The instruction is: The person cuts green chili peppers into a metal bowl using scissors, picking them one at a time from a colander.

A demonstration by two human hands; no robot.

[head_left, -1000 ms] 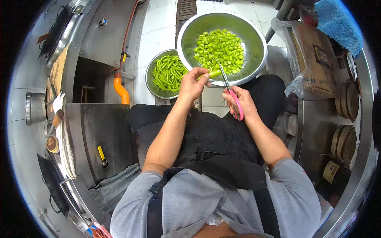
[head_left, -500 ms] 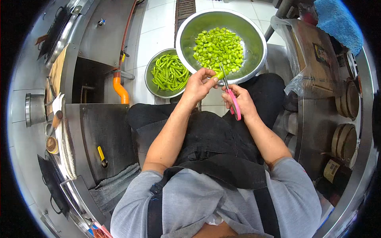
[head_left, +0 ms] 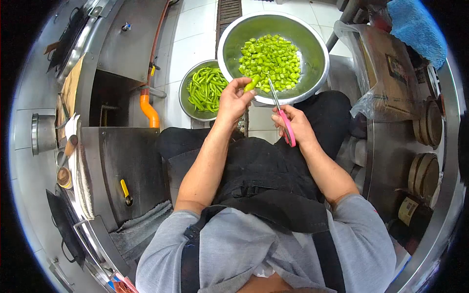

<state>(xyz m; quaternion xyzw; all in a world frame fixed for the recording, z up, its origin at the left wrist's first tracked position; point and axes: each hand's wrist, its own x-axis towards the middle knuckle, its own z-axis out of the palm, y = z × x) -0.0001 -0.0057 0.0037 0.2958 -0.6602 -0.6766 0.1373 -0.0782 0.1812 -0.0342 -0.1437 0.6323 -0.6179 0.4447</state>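
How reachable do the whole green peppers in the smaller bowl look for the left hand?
Probably yes: the left hand is near the smaller bowl, where most of the whole green peppers show uncovered, though that hand already holds a pepper.

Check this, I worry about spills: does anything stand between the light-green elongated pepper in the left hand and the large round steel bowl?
Nothing visible does. The pepper, in the left hand, shows directly against the bowl. The pink-handled metal scissors in the right hand have their blades beside it, to its right.
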